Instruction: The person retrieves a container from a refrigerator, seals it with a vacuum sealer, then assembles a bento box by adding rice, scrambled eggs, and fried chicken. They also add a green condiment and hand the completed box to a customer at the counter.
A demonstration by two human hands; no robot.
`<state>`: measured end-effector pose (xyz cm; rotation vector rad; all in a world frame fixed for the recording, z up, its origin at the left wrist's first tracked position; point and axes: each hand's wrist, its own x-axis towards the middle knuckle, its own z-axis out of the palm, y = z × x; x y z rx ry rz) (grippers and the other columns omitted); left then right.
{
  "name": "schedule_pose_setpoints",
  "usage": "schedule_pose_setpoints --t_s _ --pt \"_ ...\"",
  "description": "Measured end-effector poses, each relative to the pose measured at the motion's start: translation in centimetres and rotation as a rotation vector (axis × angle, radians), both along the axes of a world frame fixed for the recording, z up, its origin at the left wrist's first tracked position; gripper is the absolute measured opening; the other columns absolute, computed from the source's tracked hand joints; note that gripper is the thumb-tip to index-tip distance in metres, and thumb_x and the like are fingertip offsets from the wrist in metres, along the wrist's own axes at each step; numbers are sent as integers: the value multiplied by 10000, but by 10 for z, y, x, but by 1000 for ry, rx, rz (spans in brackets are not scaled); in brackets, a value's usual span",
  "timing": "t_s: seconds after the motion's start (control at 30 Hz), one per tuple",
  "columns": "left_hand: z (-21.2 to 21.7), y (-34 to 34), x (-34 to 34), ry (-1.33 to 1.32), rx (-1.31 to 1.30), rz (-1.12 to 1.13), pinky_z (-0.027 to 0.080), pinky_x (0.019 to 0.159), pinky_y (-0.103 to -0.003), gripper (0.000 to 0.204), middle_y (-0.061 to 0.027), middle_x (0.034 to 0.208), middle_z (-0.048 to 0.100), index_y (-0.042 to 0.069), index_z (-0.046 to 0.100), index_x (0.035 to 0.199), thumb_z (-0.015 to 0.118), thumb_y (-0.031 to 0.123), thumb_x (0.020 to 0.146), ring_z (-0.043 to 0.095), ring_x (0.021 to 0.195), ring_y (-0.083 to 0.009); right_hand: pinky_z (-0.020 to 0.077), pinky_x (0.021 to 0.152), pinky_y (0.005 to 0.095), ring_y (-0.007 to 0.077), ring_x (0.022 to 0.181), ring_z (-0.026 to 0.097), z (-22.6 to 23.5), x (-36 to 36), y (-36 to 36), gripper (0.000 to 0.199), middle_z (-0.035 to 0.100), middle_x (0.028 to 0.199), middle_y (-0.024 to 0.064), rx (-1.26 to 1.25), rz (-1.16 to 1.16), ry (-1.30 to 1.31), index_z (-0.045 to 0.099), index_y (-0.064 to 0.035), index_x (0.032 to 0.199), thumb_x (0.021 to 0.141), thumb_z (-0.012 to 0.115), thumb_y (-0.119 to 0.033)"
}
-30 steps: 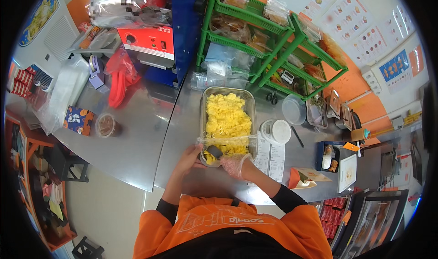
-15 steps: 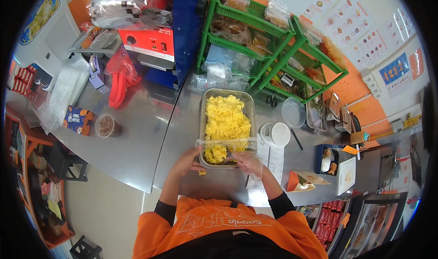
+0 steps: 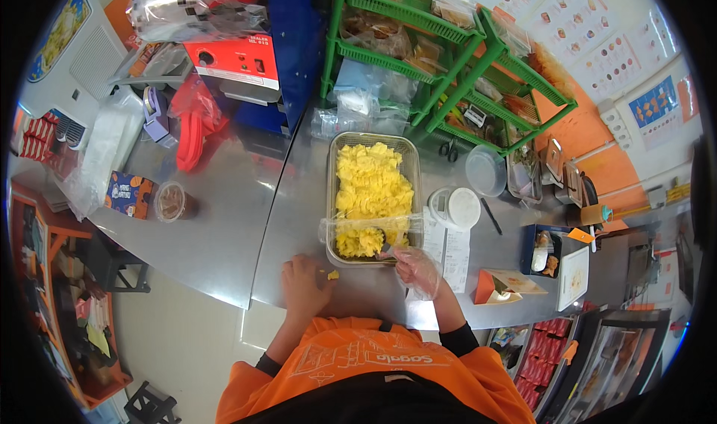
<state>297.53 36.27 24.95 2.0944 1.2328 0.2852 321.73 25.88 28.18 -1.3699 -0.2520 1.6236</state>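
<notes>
A clear rectangular tray (image 3: 417, 163) of yellow scrambled egg (image 3: 370, 185) lies in front of me. Clear plastic wrap (image 3: 351, 225) stretches across its near part. My right hand (image 3: 417, 272), in a clear plastic glove, is closed at the tray's near right corner. It grips what looks like a spoon (image 3: 385, 239), whose dark end is in the egg; the handle is mostly hidden. My bare left hand (image 3: 302, 284) rests on the metal counter left of the tray, holding nothing, fingers loosely bent. Beside it lies a small yellow crumb (image 3: 333, 275).
Right of the tray are a white kitchen scale (image 3: 455, 207), paper receipts (image 3: 452, 256) and a black pen (image 3: 491, 213). Green racks (image 3: 414, 69) stand behind, with scissors (image 3: 448, 151) below. A cup (image 3: 172, 201) and a red-fronted sealing machine (image 3: 237, 62) are on the left.
My left hand has let go of the tray's near left edge and moved down onto the counter. The right hand has stayed near the tray's corner, shifting slightly.
</notes>
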Motion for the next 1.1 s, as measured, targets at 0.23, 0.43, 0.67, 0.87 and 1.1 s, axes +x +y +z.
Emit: schedule_pose_setpoints --t_s 0.23,0.43,0.67,0.87,1.1 --pt "-31 -20 4 16 271 -75 236 970 -478 218 -54 1177 461 165 662 866 738 237 675 355 1167 -324 201 440 221 56 469 249 9 -6 1 348 235 525 -78 -9 -43 88 598 3 1134 965 494 -284" --pt "-26 -17 10 -7 290 -58 210 955 -479 121 -11 1171 473 163 671 764 723 212 667 361 1170 -310 203 408 224 43 453 236 -8 -8 -7 390 239 533 -91 22 -92 158 594 -3 1168 969 491 -322" --pt "21 -16 12 -45 298 2 205 936 -502 120 -10 1155 487 155 666 744 729 198 652 364 1163 -295 205 413 218 45 450 243 -10 -10 -15 369 248 529 -90 24 -160 211 605 -14 1138 972 482 -320" --pt "37 -5 36 -87 404 2 185 950 -510 133 -3 1185 494 181 697 872 709 222 746 342 1172 -292 218 429 214 52 449 257 4 -15 -22 319 277 520 -75 34 -193 234 589 -28 1114 984 455 -287" --pt "58 -20 51 -76 373 -130 213 969 -501 191 -53 1189 506 139 684 994 661 177 808 379 1160 -285 218 436 229 65 466 263 23 -15 -58 267 289 536 -68 95 -335 199 585 -63 1029 977 478 -302"
